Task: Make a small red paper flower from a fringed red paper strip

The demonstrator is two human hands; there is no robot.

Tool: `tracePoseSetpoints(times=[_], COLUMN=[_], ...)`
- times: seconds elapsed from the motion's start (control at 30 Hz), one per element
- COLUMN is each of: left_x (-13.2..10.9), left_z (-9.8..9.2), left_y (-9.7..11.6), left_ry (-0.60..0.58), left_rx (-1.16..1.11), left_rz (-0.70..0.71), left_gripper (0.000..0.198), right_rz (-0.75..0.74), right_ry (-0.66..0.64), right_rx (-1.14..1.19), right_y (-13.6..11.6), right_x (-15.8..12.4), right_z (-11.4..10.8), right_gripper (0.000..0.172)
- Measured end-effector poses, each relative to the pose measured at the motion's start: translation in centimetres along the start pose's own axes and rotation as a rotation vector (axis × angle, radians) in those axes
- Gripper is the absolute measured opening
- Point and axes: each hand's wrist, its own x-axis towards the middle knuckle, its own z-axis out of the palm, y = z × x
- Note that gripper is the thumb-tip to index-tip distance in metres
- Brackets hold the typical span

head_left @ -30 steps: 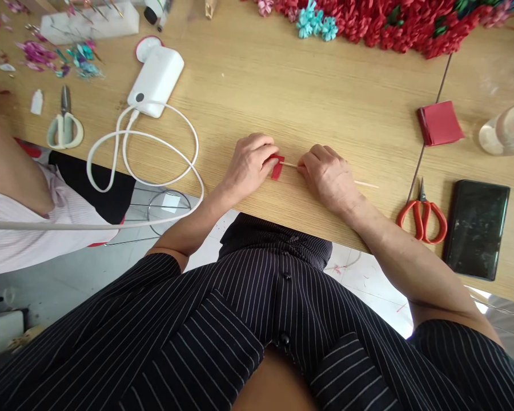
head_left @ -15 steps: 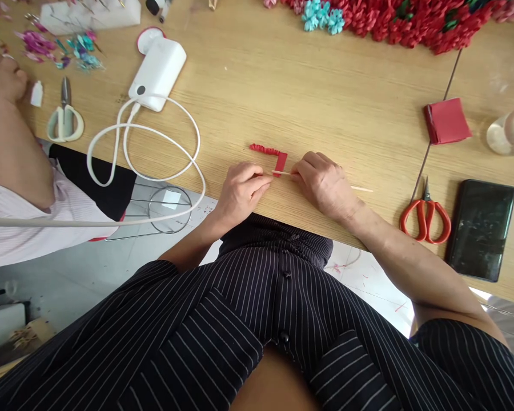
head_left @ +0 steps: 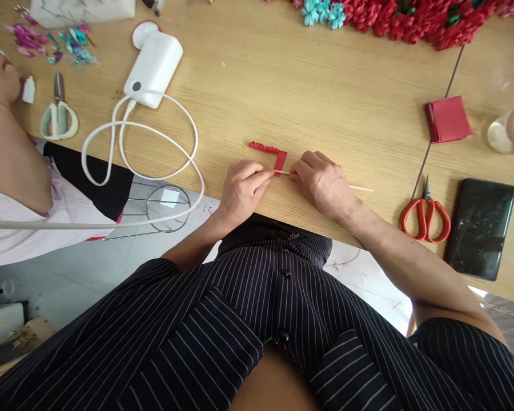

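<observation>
A narrow red strip [head_left: 281,162], of fabric or paper, lies flat on the table between my hands. A tightly crinkled red piece [head_left: 263,148] runs leftward from its far end. Across the strip's near end rests a thin pale wooden stick [head_left: 362,189]. My right hand [head_left: 321,181] has its fingers closed around the stick, whose tail sticks out past the wrist side. My left hand [head_left: 246,193] pinches at the stick's tip and the strip's near edge; its fingertips partly hide what lies between them.
Right: red-handled scissors [head_left: 425,217], a dark phone [head_left: 482,228], a stack of red squares [head_left: 449,119], a glass [head_left: 512,131]. Left: a white power bank [head_left: 154,68] with a looping cable [head_left: 192,128], white-handled scissors [head_left: 59,117], a co-worker's arm [head_left: 15,148]. Red flowers [head_left: 394,20] lie behind.
My left fingertips have shifted slightly right, onto the stick's tip and the strip's edge. My right hand stays nearly still on the stick. The view has shifted a little.
</observation>
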Motion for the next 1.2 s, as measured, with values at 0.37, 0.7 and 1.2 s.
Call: tracePoseSetpoints(times=[0.37, 0.7, 1.2], left_x=[1.4, 2.2, 1.9], left_z=[0.7, 0.6, 0.5], left_y=[-0.3, -0.8, -1.5], left_ry=[-0.066, -0.139, -0.143], left_rx=[-0.002, -0.046, -0.076], left_rz=[-0.1, -0.122, -0.046], left_gripper=[0.014, 0.012, 0.025], right_rz=[-0.007, 0.023, 0.015], right_ry=[0.022, 0.01, 0.047], right_rx=[0.005, 0.051, 0.054], right_y=[0.0, 0.5, 0.6], right_x=[-0.1, 0.9, 1.8], right_z=[0.2, -0.1, 0.9], right_gripper=[0.03, 0.03, 0.031])
